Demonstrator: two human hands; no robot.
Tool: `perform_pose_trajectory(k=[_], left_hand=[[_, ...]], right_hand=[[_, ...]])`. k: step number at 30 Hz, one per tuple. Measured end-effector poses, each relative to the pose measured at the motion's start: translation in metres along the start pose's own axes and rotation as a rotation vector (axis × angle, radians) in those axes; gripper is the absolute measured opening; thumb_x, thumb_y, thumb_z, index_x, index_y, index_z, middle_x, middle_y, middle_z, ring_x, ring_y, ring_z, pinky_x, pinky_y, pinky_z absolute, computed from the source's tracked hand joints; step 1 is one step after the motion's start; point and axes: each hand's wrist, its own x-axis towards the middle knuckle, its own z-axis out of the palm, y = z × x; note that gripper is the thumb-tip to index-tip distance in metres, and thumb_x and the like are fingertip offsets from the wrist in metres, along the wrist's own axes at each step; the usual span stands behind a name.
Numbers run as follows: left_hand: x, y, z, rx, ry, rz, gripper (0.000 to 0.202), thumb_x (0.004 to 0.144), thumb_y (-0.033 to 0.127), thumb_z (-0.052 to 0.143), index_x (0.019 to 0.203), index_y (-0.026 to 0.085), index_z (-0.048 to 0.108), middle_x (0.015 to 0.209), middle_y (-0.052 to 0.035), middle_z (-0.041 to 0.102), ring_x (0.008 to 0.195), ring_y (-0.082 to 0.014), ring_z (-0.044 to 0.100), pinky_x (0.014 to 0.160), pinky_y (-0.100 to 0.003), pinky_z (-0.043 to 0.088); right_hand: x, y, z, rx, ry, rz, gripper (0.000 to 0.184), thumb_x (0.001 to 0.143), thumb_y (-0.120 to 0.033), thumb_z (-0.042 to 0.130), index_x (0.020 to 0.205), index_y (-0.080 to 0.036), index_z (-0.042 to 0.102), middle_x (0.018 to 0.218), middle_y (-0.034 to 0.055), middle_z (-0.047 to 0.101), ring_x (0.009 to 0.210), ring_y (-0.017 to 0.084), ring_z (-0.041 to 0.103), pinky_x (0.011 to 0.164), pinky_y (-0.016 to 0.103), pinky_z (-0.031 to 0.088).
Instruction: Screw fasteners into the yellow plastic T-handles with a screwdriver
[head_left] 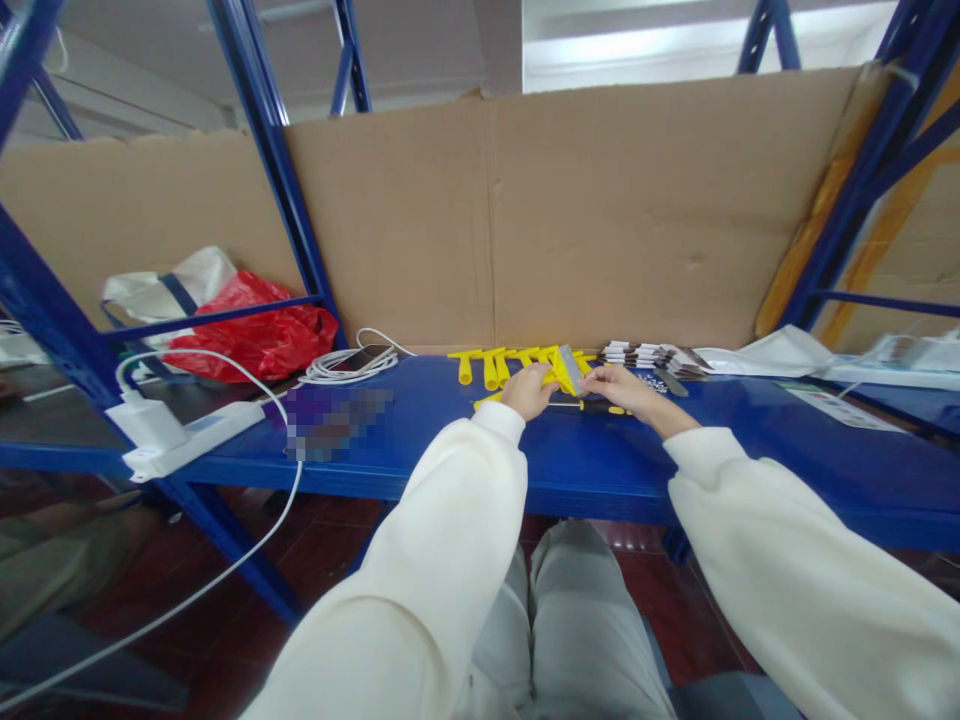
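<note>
My left hand (529, 391) is closed round a yellow plastic scraper (557, 371), whose flat grey blade (572, 370) tilts up and away. At the blade's right edge, the fingertips of my right hand (619, 388) are pinched together. Whether they grip the blade or something small cannot be made out. Below both hands lies a screwdriver (600, 406) with a black and yellow handle, its shaft pointing left. Several yellow T-shaped handles (491, 370) lie in a row behind my left hand, partly hidden by it.
Right of the handles sit stacked blades or cards (637, 354) and a dark flat blade (671, 383). White packaging (765, 352) and a printed sheet (836, 408) lie farther right. Coiled white cable (349, 368), power strip (199, 440) and red bag (255, 325) are left. Cardboard (600, 220) backs the blue table (442, 440).
</note>
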Motion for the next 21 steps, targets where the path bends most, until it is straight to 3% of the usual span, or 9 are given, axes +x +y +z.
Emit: perform_pose_trajectory(k=[10, 16, 18, 21], left_hand=[[0.002, -0.002, 0.003, -0.009, -0.005, 0.053, 0.033, 0.104, 0.021, 0.072, 0.136, 0.018, 0.077, 0.144, -0.0142, 0.079, 0.135, -0.0273, 0.075, 0.118, -0.037, 0.057], [-0.005, 0.004, -0.003, 0.019, -0.018, 0.084, 0.057, 0.107, 0.019, 0.064, 0.164, 0.021, 0.058, 0.153, -0.0149, 0.073, 0.142, -0.0276, 0.070, 0.119, -0.039, 0.056], [-0.008, 0.008, -0.006, 0.068, -0.048, 0.119, 0.059, 0.109, 0.019, 0.059, 0.167, 0.027, 0.055, 0.149, -0.0129, 0.074, 0.138, -0.0272, 0.071, 0.116, -0.038, 0.057], [-0.011, 0.011, -0.010, 0.156, -0.105, 0.145, 0.054, 0.111, 0.019, 0.053, 0.162, 0.031, 0.063, 0.137, -0.0123, 0.074, 0.129, -0.0268, 0.073, 0.109, -0.035, 0.059]], right_hand=[[-0.004, -0.011, 0.005, -0.045, 0.041, 0.047, 0.015, 0.080, -0.029, 0.077, 0.068, -0.024, 0.069, 0.079, 0.0013, 0.076, 0.080, 0.020, 0.069, 0.080, 0.029, 0.054], [-0.004, -0.011, 0.004, 0.049, 0.039, 0.071, 0.012, 0.078, -0.029, 0.075, 0.067, -0.024, 0.072, 0.079, 0.0020, 0.077, 0.080, 0.021, 0.068, 0.083, 0.032, 0.054], [-0.003, -0.010, 0.003, 0.077, 0.026, 0.069, 0.011, 0.077, -0.032, 0.076, 0.069, -0.024, 0.074, 0.080, 0.0023, 0.078, 0.083, 0.022, 0.069, 0.084, 0.033, 0.054], [-0.004, -0.011, 0.002, 0.079, 0.012, 0.075, 0.013, 0.074, -0.035, 0.077, 0.069, -0.023, 0.074, 0.080, 0.0024, 0.078, 0.084, 0.023, 0.068, 0.085, 0.034, 0.054]])
